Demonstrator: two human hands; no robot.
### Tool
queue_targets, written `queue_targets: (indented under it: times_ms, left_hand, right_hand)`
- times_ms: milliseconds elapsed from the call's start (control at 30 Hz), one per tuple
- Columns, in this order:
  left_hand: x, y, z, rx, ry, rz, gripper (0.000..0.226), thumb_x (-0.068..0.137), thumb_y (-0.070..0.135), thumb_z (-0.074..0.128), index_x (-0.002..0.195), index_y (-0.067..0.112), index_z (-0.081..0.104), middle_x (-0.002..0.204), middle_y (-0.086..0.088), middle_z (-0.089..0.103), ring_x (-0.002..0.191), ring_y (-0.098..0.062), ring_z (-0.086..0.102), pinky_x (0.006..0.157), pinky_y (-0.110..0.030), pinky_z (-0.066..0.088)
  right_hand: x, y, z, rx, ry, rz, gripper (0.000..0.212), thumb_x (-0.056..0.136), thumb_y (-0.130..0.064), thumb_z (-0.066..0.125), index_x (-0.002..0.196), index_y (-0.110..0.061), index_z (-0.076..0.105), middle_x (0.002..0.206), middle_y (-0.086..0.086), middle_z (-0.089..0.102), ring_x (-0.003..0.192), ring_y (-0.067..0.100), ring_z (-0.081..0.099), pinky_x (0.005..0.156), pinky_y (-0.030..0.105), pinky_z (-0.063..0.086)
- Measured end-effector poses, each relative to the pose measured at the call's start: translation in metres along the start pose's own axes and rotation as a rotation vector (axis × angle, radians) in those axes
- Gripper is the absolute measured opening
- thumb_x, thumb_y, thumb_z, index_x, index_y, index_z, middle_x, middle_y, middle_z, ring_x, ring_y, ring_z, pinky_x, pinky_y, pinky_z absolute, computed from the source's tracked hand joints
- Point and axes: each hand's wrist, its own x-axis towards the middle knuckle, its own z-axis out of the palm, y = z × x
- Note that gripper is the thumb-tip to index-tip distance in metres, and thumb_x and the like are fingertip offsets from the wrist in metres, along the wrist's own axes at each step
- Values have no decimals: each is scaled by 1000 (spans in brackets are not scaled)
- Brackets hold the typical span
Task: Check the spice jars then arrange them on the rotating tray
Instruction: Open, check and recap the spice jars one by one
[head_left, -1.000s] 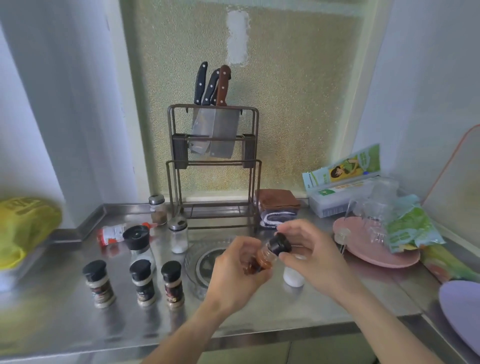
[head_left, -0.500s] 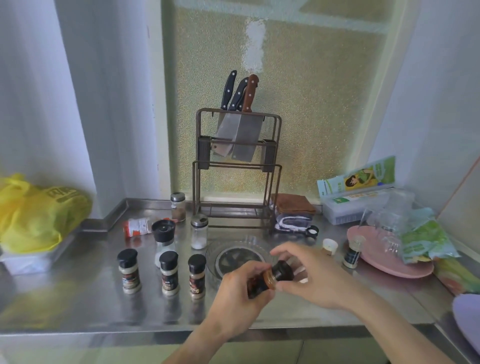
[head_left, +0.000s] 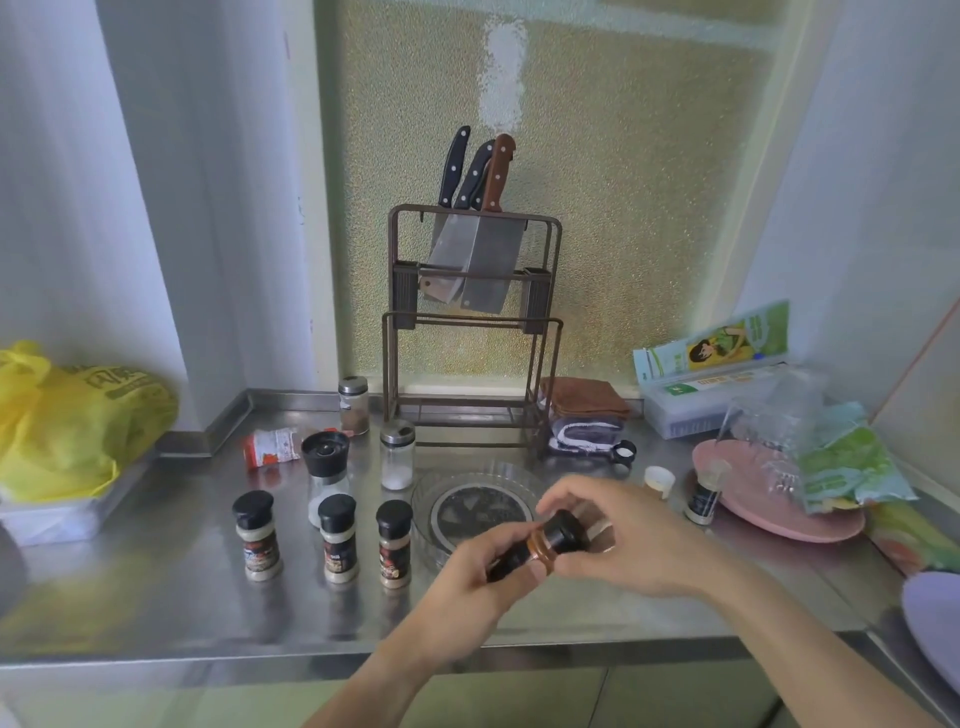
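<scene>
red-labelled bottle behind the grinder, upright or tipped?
Tipped. The red-labelled bottle lies on its side on the steel counter, left of the black-topped grinder, while the jars around it stand upright.

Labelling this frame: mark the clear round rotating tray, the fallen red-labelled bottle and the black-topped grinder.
clear round rotating tray (head_left: 431, 486), head view, left rim
fallen red-labelled bottle (head_left: 271, 447), head view, label
black-topped grinder (head_left: 325, 453), head view, cap

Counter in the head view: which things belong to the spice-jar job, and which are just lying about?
Job:
held jar, left hand, right hand
three black-capped jars
rotating tray
grinder, salt shaker

Lying about:
knife rack
yellow bag
pink plate
folded cloths
</scene>
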Motion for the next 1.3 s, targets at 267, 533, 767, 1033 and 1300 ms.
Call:
queue_targets:
  times_ms: [267, 533, 767, 1033, 1300]
  left_hand:
    - [3, -6, 1, -10, 37, -14, 27, 99, 12, 64, 124, 21, 68, 89, 16, 65, 71, 5, 53, 68, -12, 40]
    - [2, -6, 3, 1, 31, -24, 29, 99, 11, 63, 126, 19, 67, 92, 17, 67, 78, 4, 56, 73, -11, 41]
    - [2, -7, 3, 6, 33, -26, 29, 99, 11, 63, 126, 20, 67, 90, 18, 67, 81, 2, 58, 76, -13, 44]
    - [-2, -3, 2, 4, 38, -35, 29, 98, 7, 62, 126, 16, 67, 97, 10, 72, 87, -3, 62, 79, -14, 45]
    - [-3, -10, 2, -7, 55, -19, 33, 97, 8, 63, 129, 17, 65, 117, -8, 73, 105, -7, 64, 95, -19, 48]
  right_hand:
    - [1, 3, -4, -11, -35, 64, 34, 77, -36, 81, 106, -38, 64, 104, -17, 69, 88, 3, 68, 82, 31, 59]
    - [1, 2, -4, -21, -55, 97, 36, 78, -33, 81, 109, -39, 64, 101, -16, 70, 83, 2, 69, 83, 32, 60]
    - [2, 5, -2, 5, -74, 109, 35, 79, -42, 82, 110, -38, 66, 100, -15, 73, 84, 2, 71, 85, 37, 61]
    - [4, 7, -1, 73, -70, 135, 28, 80, -50, 78, 101, -35, 69, 87, -7, 79, 74, 6, 74, 83, 44, 62]
    - [6, 5, 1, 38, -57, 148, 32, 81, -59, 74, 100, -34, 71, 88, -11, 78, 76, 3, 73, 83, 38, 62]
